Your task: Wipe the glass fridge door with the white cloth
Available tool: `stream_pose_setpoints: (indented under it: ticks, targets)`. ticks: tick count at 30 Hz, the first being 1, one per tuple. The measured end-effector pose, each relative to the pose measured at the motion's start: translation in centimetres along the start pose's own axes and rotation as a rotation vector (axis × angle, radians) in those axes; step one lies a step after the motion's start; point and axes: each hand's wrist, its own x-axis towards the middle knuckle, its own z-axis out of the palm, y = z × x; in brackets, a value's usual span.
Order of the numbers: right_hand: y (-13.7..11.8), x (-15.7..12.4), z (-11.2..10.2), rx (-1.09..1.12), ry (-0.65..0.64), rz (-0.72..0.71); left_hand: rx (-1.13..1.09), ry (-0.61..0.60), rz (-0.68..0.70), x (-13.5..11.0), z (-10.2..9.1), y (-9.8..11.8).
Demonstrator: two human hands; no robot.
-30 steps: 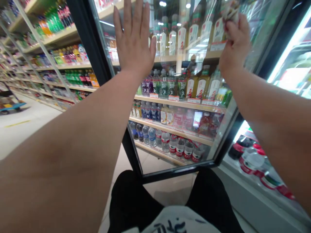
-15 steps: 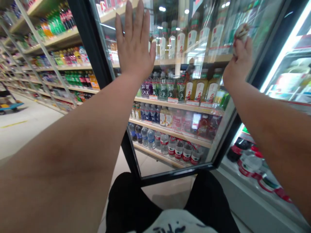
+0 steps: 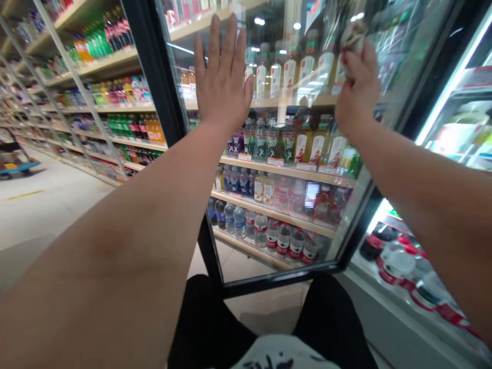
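Observation:
A glass door (image 3: 277, 266) in a black frame stands open in front of me, swung out from a lit drinks cooler. Against the upper left of the pane my left hand (image 3: 222, 87) lies flat, fingers stretched upward and thumb out to the side. My right hand (image 3: 357, 84) is at the upper right of the glass, its fingers closed round a crumpled, pale, stained cloth (image 3: 353, 37). The cloth sits at the fingertips and seems pressed to the pane. Shelves of bottles show through the glass, mixed with reflections of lamps.
The cooler's shelves with red-capped bottles (image 3: 400, 264) stand to the right. Long store shelves (image 3: 130, 107) of drinks run along the left. A blue cart (image 3: 19, 166) with goods is on the pale floor (image 3: 42, 210). My knees are close below the door's bottom edge.
My right hand has moved left across the glass with the cloth. The left hand stays flat on the pane, and the view has shifted slightly.

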Motion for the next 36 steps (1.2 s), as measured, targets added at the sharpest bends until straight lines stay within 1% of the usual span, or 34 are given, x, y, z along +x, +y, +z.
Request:
stream_pose_setpoints:
  ticks: [2, 3, 5, 9, 13, 15, 19, 22, 25, 27, 29, 32, 34, 36]
  targets:
    - [-2.7, -2.5, 1.1, 0.058, -0.061, -0.017, 0.023, 0.021, 0.008, 0.0, 0.2, 0.0]
    - [-3.8, -3.5, 1.5, 0.087, -0.066, -0.021, 0.027, 0.031, 0.009, 0.0, 0.3, 0.0]
    - [-5.0, -4.3, 2.0, 0.113, -0.082, -0.044, 0.016, 0.041, 0.01, -0.1, 0.4, -0.1]
    - [-5.2, -3.6, 2.3, 0.128, -0.063, -0.033, -0.082, 0.024, 0.007, -0.6, 0.4, 0.1]
    - [-5.5, -4.3, 2.3, 0.101, -0.02, -0.054, -0.2, 0.006, -0.069, -1.8, 0.5, 0.5]
    - [-5.7, -4.4, 2.3, 0.081, -0.034, -0.048, -0.208, -0.015, -0.095, -2.3, 0.5, 0.5]
    - [-6.1, -3.4, 2.8, 0.094, -0.076, -0.006, -0.198, -0.068, -0.108, -2.7, 0.3, 0.4]
    - [-7.2, -3.6, 3.4, 0.11, -0.081, 0.036, -0.223, -0.065, -0.11, -2.7, 0.1, 0.4]
    - [-8.5, -4.2, 3.8, 0.136, -0.098, -0.014, -0.224, -0.069, -0.105, -2.8, 0.2, 0.3]
    - [-9.1, -3.7, 4.3, 0.123, -0.105, -0.058, -0.178, -0.075, -0.101, -2.9, 0.3, 0.2]
    - [-9.6, -2.6, 4.9, 0.084, -0.099, -0.077, -0.142, -0.075, -0.104, -2.9, 0.3, 0.1]
    - [-10.7, -1.8, 5.8, 0.04, -0.056, -0.047, -0.169, -0.069, -0.107, -2.9, 0.3, 0.1]
    - [-11.8, -2.4, 5.9, 0.036, -0.045, -0.052, -0.201, -0.058, -0.112, -2.9, 0.3, 0.3]
    - [-12.7, -3.1, 5.9, 0.05, -0.072, -0.104, -0.203, -0.049, -0.119, -2.9, 0.3, 0.4]
